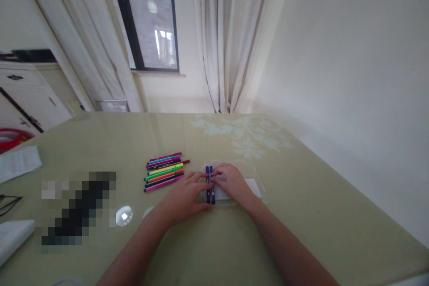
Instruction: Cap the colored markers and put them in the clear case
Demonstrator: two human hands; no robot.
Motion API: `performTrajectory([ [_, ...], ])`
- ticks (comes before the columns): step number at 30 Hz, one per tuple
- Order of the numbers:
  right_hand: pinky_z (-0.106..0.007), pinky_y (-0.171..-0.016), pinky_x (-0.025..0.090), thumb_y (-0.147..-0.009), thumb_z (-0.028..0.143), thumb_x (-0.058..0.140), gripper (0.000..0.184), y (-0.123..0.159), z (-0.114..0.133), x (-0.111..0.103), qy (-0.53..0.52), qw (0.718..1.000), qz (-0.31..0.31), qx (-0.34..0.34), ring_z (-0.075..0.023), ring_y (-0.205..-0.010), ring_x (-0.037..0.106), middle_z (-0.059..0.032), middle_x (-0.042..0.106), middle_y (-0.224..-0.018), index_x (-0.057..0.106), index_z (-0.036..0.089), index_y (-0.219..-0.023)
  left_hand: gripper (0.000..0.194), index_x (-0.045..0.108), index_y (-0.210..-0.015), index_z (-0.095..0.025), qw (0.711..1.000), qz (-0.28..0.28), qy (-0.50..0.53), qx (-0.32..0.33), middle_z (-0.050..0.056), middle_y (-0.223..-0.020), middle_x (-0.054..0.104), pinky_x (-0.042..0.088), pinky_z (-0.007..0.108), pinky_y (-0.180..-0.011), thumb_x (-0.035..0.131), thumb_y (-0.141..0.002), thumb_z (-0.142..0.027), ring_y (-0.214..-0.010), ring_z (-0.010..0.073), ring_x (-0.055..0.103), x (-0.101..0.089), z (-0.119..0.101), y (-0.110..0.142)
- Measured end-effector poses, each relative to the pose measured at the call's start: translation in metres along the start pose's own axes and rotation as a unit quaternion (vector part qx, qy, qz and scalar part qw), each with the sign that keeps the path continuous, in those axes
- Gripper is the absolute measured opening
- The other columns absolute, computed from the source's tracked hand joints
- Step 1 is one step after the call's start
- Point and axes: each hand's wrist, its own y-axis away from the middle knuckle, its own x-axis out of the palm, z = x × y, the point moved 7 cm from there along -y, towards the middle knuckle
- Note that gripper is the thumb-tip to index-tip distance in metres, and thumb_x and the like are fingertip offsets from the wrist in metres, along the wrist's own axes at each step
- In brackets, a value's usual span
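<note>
Two dark blue felt-tip pens (208,196) lie side by side at the left end of a clear plastic case (263,192). My left hand (186,194) reaches in from the left with its fingers spread, its fingertips at the pens and the case's left edge. From the right, my right hand (233,183) has thumb and fingers closed together at the right-hand blue pen. Part of that pen is covered by the fingertips. A white card (253,187) shows inside the case, partly under my right hand. Several coloured felt-tip pens (164,172) lie in a row left of my left hand.
On the table (301,232), a pixelated dark object (78,210) lies at left beside a shiny round piece (124,216). Further left are a white box-like object (13,237), a black cable (10,203) and a pale packet (20,163). A wall (351,98) borders the table's right side.
</note>
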Motion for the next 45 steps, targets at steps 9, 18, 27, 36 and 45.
performTrajectory([
  [9,-0.035,-0.089,0.047,-0.086,0.019,0.075,0.005,0.003,0.002,-0.008,-0.023,0.999,-0.035,0.007,-0.0229,-0.093,0.068,-0.006,0.078,-0.094,0.078,0.021,-0.087,0.016,0.07,-0.102,-0.021,0.972,-0.126,-0.097,-0.171,0.012,-0.116,0.069,0.048,0.045,-0.098,0.057,-0.095,-0.028,-0.112,0.0319,0.064,-0.039,0.048,0.01],
  [18,-0.035,-0.081,0.047,-0.093,0.029,0.066,0.015,0.003,0.004,-0.02,-0.04,0.994,-0.101,0.011,-0.0214,-0.082,0.066,-0.0062,0.074,-0.083,0.077,0.021,-0.085,0.014,0.072,-0.08,-0.022,0.972,-0.097,-0.053,-0.208,0.009,-0.096,0.071,0.049,0.039,-0.086,0.063,-0.088,-0.03,-0.099,0.0296,0.065,-0.031,0.078,0.014],
  [27,-0.03,-0.07,0.052,-0.09,0.046,0.068,0.028,0.004,0.017,-0.01,-0.311,0.948,-0.036,0.061,-0.0186,-0.077,0.067,-0.0046,0.075,-0.086,0.076,0.019,-0.096,0.037,0.068,-0.098,-0.018,0.875,-0.219,0.408,-0.141,0.006,-0.091,0.074,0.058,0.036,-0.079,0.072,-0.083,-0.052,-0.084,0.0215,0.071,-0.032,0.036,-0.004],
  [36,-0.034,-0.077,0.057,-0.072,0.042,0.087,0.047,0.009,0.03,0.005,-0.477,0.873,0.04,0.093,-0.0192,-0.076,0.072,-0.0027,0.077,-0.082,0.071,0.02,-0.11,0.043,0.065,-0.106,-0.019,0.804,-0.238,0.526,-0.145,0.005,-0.103,0.074,0.065,0.04,-0.085,0.08,-0.079,-0.049,-0.094,0.0213,0.073,-0.024,0.022,-0.002],
  [45,-0.035,-0.082,0.057,-0.071,0.039,0.088,0.047,0.008,0.024,0.003,-0.479,0.87,0.031,0.108,-0.0204,-0.082,0.075,-0.0046,0.079,-0.089,0.071,0.02,-0.11,0.042,0.066,-0.112,-0.018,0.811,-0.219,0.528,-0.124,0.008,-0.111,0.075,0.061,0.04,-0.092,0.078,-0.082,-0.045,-0.099,0.0223,0.073,-0.02,0.016,-0.006],
])
